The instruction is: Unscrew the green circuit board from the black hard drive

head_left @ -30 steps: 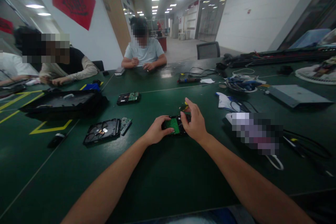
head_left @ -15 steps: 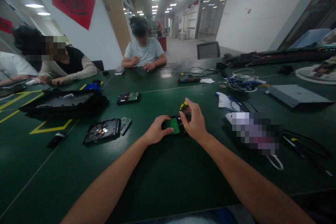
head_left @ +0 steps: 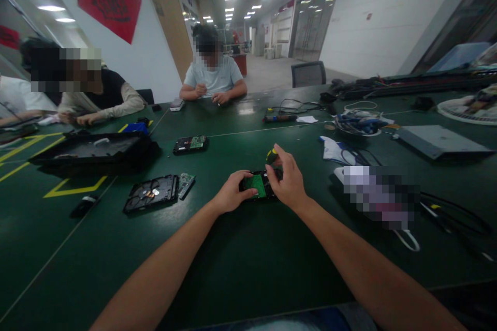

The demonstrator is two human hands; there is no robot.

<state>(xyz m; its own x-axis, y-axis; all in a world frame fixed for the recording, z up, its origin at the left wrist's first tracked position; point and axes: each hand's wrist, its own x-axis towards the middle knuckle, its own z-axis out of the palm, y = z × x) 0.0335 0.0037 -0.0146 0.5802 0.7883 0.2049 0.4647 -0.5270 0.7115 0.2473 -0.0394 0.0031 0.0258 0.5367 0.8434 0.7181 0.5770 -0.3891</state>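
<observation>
A hard drive [head_left: 256, 184] with a green circuit board lies on the green table in front of me. My left hand [head_left: 234, 192] grips its left side, thumb resting on the board's near edge. Over the drive's right part, my right hand [head_left: 286, 176] is closed round the yellow-and-black handle of a screwdriver [head_left: 271, 155]. The fingers and palm hide the tool's shaft and tip. To the left sit another hard drive [head_left: 152, 194] and a loose circuit board [head_left: 187, 186] touching or close to its right end.
Another hard drive [head_left: 190, 145] lies farther back. A black tray [head_left: 95, 152] stands at the left. On the right are a white power strip [head_left: 341, 176], cables, a bundle of blue gloves [head_left: 359, 123] and a grey metal box [head_left: 442, 140]. Co-workers sit across the table.
The screwdriver handle has turned and tilted slightly in my right hand, its yellow markings shifting. My left hand and the hard drive have stayed in place.
</observation>
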